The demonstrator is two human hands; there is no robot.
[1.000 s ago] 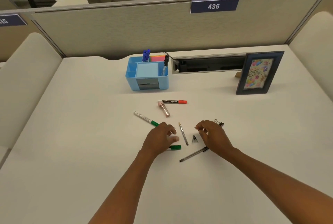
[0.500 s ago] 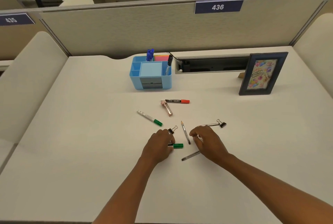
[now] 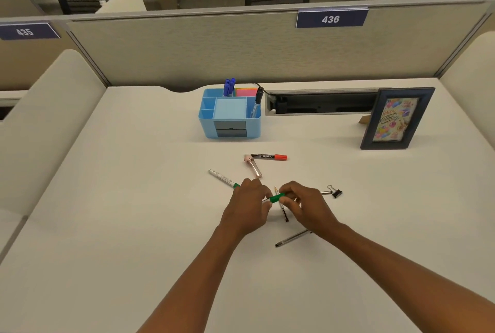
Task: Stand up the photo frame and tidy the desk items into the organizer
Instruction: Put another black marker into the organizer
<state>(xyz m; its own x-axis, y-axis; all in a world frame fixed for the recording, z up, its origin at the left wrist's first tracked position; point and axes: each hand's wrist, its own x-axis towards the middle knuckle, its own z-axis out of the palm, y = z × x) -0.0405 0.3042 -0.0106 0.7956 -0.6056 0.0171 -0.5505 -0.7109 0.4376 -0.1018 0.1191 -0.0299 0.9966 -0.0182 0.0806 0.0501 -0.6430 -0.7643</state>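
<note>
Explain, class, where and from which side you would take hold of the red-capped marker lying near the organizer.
Grip the red-capped marker round the middle of its black barrel, coming from above with thumb and finger on its long sides. It lies flat, crosswise, red cap to the right. Its left end sits close to the pink tube, so the middle probably leaves the fingers more room.

Single head view, worn on my head, facing forward and steeply down over the desk [image 3: 112,225]. My forearms enter from the bottom edge; my left hand [image 3: 247,202] and right hand [image 3: 305,204] meet near frame centre, close below the lens. The partition [image 3: 214,51] crosses the upper frame, farther off.
</note>
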